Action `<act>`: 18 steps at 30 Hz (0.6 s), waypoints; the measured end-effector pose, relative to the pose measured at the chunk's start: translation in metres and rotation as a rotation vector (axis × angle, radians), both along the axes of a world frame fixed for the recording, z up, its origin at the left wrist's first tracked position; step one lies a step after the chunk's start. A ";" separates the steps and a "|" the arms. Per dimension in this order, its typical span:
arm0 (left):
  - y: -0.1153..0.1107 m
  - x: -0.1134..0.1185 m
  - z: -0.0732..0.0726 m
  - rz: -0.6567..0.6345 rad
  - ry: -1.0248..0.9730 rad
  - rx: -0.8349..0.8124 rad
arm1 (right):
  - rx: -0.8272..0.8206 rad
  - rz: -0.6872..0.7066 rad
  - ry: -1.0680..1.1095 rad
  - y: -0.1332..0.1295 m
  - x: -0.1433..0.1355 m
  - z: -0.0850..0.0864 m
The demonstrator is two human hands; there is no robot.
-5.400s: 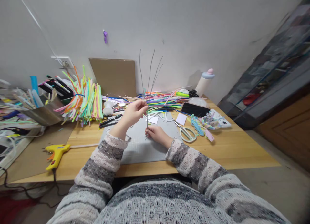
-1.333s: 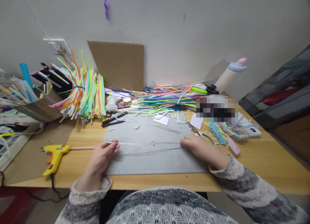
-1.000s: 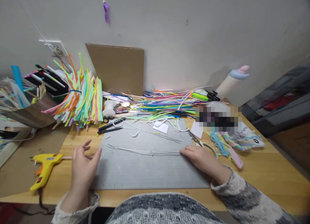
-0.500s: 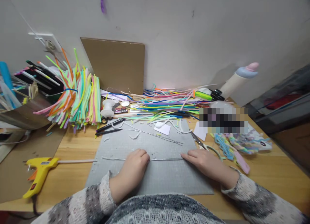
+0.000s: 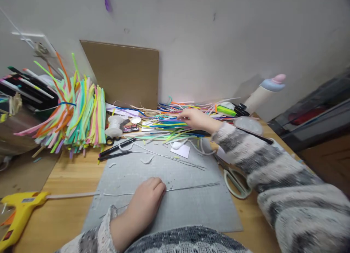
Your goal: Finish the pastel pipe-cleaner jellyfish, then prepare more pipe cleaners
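Observation:
On the grey mat my left hand has its fingers curled down round a thin wire. The wire's pale white stretch comes out to the left of the hand, and its bare twisted strands come out to the right. What lies under the fingers is hidden. My right hand is stretched out over the pile of coloured pipe cleaners by the wall, its fingers partly extended with nothing visible in them. More loose wires and a small white card lie across the mat.
Scissors lie beneath my right forearm. A yellow glue gun lies at the left, and a bundle of pipe cleaners stands behind it. A white spool, black pens and a cardboard sheet are farther back.
My right hand has left the wire and moved up and forward to the pipe cleaner pile. My left hand stays on the wire. The view has shifted a little to the right.

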State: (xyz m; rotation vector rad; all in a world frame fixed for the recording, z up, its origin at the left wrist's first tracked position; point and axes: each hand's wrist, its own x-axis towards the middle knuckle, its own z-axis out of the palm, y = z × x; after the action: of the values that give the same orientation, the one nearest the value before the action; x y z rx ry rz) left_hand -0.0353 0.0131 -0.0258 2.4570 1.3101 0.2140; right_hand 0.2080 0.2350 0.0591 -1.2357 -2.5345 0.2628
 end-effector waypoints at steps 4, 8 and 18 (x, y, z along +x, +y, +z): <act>-0.001 -0.001 -0.003 -0.013 -0.001 0.008 | 0.015 -0.066 -0.027 0.050 -0.040 -0.026; -0.002 -0.001 -0.003 -0.010 0.008 0.002 | 0.017 -0.072 -0.102 0.050 -0.046 -0.043; -0.002 -0.001 -0.005 -0.002 -0.020 -0.003 | 0.050 -0.114 -0.158 0.013 -0.022 -0.062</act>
State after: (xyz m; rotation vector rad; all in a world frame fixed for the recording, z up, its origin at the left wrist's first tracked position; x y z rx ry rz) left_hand -0.0362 0.0114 -0.0309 2.4475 1.2986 0.2354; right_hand 0.1856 0.2475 -0.0030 -1.4265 -2.5720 0.0778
